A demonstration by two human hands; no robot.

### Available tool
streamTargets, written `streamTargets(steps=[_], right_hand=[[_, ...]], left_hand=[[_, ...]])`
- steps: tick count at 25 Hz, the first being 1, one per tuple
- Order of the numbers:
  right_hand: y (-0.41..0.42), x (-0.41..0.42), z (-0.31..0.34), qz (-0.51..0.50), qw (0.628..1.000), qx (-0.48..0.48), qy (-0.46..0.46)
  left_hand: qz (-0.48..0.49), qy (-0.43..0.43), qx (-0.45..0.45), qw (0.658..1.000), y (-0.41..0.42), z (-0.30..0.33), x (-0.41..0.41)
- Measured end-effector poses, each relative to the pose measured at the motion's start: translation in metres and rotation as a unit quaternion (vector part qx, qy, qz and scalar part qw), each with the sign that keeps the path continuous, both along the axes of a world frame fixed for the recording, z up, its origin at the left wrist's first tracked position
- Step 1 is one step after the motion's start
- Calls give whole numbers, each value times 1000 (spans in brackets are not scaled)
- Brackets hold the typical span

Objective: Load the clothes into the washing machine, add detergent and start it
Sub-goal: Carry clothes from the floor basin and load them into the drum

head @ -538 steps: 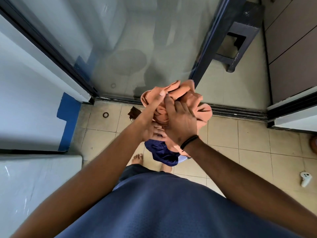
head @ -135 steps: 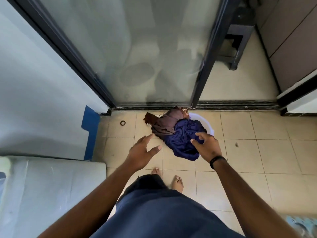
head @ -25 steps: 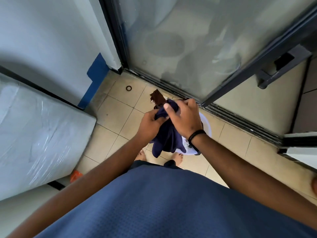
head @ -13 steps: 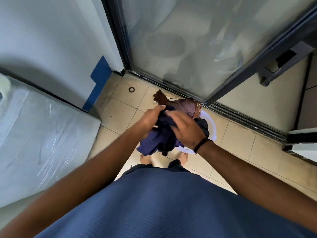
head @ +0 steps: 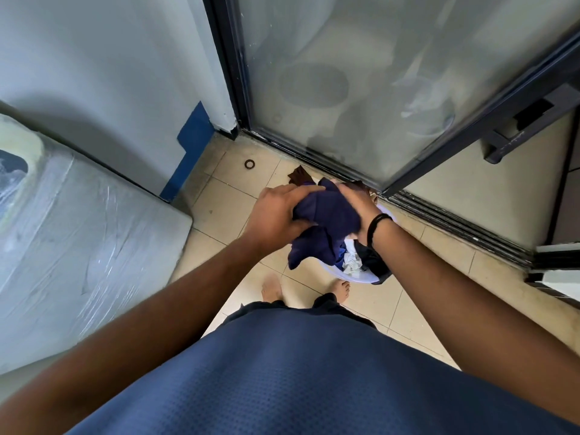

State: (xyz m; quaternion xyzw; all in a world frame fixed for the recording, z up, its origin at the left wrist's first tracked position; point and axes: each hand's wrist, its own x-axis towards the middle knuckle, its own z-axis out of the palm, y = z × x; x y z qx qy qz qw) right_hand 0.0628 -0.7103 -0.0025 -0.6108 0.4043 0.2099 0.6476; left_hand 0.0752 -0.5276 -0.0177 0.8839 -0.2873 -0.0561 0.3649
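Navy garment bunched above the basin, gripped by left hand and right hand.

Since half a second ago, both hands are gathering the navy garment into a tighter bundle: the left hand is now gripping it from the left and the right hand from the right. The brown cloth is mostly hidden behind them. More of the basin below is showing, with white and dark clothes inside. The washer is filling more of the left.
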Motion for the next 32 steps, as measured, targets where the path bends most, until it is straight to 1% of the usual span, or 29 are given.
streamTargets(steps=[1,2,3,4,5,6,7,8,9,10,11,12,13,14,15,17,19,20,21,23,25,27,29,32], right_hand=[[4,-1,1,8,995,-91,-47],[8,-6,1,14,975,-184,-126],[13,-13,-1,29,943,-251,-215],[18,-21,-1,85,905,-299,-289],[22,-28,4,175,856,-339,-349],[26,-33,6,273,788,-397,-384],[29,-35,3,361,704,-455,-408],[30,-35,0,415,638,-497,-416],[28,-33,-7,444,608,-513,-413],[23,-33,-12,447,617,-502,-409],[17,-34,-16,430,657,-470,-403],[10,-36,-20,388,715,-428,-394],[4,-36,-20,325,776,-386,-378],[-1,-35,-18,265,828,-348,-350],[-5,-33,-18,219,867,-319,-315],[-13,-24,-23,147,907,-300,-258],[-26,-15,-35,76,941,-273,-187],[-34,-13,-43,33,961,-229,-151],[-41,-12,-52,-5,979,-169,-118],[-46,-13,-54,-52,994,-60,-71],[-47,-17,-43,-80,996,11,-33],[-51,-21,-39,-85,994,65,-17],[-62,-18,-39,-81,993,77,-27],[-72,-4,-36,-54,996,58,-45]], left_hand=[[36,42,-27,998,1,-1,3],[92,114,-64,987,-1,0,6],[156,202,-114,960,-3,1,11],[219,298,-163,915,-6,2,16],[264,393,-209,856,-9,5,21],[277,475,-246,798,-11,5,25],[266,538,-272,752,-12,8,27],[239,585,-279,723,-11,10,27],[215,613,-262,714,-10,12,26],[206,619,-219,725,-8,11,24],[204,600,-164,756,-5,10,23],[200,561,-112,795,-2,10,21],[186,513,-80,835,1,10,18],[166,460,-75,869,2,9,16],[149,418,-87,892,2,9,12],[121,333,-107,929,-4,5,3],[74,203,-63,974,-13,3,-6],[40,161,-46,985,-19,4,-10],[-1,140,-20,990,-26,5,-14],[-53,125,30,990,-39,4,-16],[-36,118,54,991,-50,-4,-13],[-5,115,47,992,-55,-7,-8],[23,113,32,993,-58,-2,-6],[74,115,12,990,-60,2,0]])
